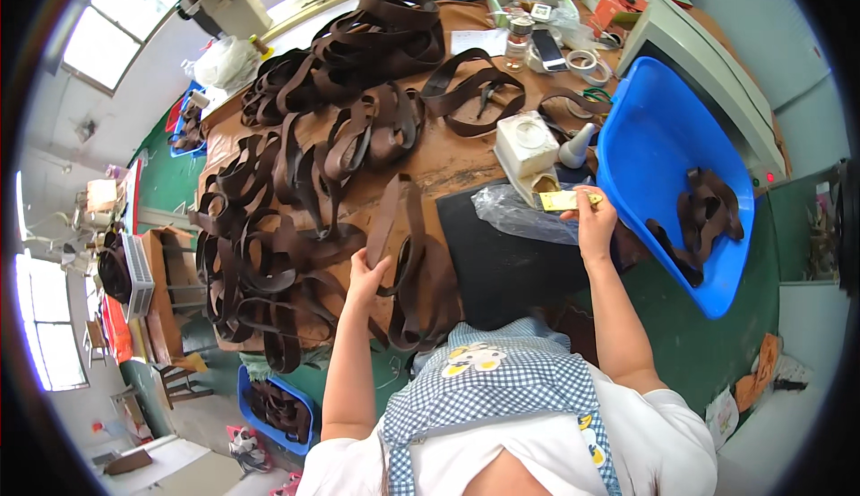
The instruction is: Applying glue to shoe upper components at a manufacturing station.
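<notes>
My left hand (365, 276) is closed on a brown strap (387, 218), a flat band standing up from the fingers near the table's front edge. In my right hand (594, 215) a flat yellow strip (557, 201) is pinched, its free end pointing left; its exact kind is unclear. That hand is above a crumpled clear plastic bag (515, 212) and a black mat (497, 267). Just beyond the strip sits a white box-shaped dispenser (527, 144) with a round top. A grey-white cone (578, 146) stands beside it.
Many looped brown straps (358, 48) cover the table's left and far side. At right, a blue tub (667, 120) holds a few brown straps, next to a pale machine (708, 75). A phone (548, 51), tape rolls (587, 66) and a jar (518, 43) lie at the back.
</notes>
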The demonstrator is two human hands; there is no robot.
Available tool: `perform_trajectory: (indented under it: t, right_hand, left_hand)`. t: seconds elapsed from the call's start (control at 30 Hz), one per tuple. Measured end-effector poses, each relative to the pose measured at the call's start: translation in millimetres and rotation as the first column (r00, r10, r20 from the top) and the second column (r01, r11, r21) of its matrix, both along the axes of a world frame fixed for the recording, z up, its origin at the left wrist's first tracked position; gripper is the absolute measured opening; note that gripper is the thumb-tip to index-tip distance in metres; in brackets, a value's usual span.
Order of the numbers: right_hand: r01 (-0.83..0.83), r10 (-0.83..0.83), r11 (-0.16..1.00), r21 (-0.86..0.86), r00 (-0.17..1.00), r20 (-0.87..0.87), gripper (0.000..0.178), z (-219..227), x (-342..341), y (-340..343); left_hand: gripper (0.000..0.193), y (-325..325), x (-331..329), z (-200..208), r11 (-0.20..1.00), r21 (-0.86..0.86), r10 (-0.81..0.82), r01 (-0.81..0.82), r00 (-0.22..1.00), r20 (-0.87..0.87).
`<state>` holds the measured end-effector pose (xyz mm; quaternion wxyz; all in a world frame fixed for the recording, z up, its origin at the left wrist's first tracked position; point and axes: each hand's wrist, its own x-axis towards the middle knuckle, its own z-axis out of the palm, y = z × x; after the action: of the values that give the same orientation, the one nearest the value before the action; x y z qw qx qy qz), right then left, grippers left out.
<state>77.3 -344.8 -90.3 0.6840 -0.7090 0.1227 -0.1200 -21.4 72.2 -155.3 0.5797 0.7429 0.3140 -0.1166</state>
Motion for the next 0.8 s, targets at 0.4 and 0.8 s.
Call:
perform_trajectory:
  t: [0.4, 0.8]
  right_hand:
    - [-0.293, 0.278, 0.947, 0.131, 0.953, 0.120, 0.016, 72, -14, 78]
    - [-0.344, 0.360, 0.933, -0.107, 0.900, 0.246, 0.015, 105, -5, 117]
  left_hand:
    - [0.028, -85, 16, 90, 0.766, -0.629, 0.062, 0.132, 0.959, 0.277]
    - [0.022, -113, 19, 100, 0.910, -0.363, 0.011, 0.200, 0.864, 0.504]
